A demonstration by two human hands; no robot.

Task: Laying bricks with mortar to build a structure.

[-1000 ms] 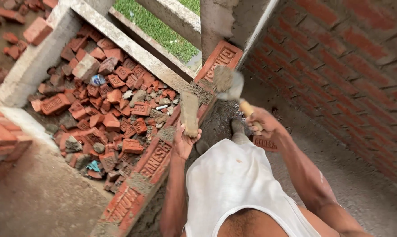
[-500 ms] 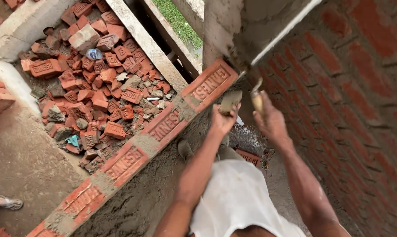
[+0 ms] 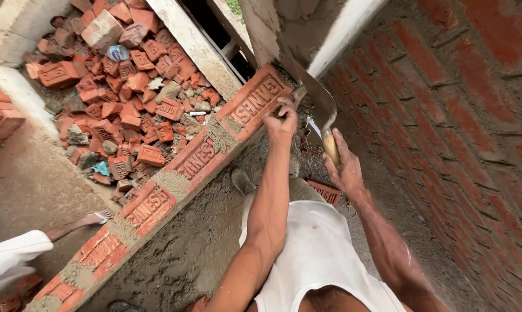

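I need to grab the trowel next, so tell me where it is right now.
In the head view the trowel is upper centre, in the right hand, its blade against the end brick beside the left hand.

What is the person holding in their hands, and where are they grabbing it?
The right hand holds a trowel by its wooden handle. The left hand rests its fingers on the end brick of the wall's top row, not clearly gripping it.

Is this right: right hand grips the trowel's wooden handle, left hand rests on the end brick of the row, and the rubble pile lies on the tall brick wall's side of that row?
Not quite. The head view shows the rubble pile on the far side of the row from the tall brick wall. The rest holds: right hand grips the trowel by its wooden handle, and left hand rests on the end brick.
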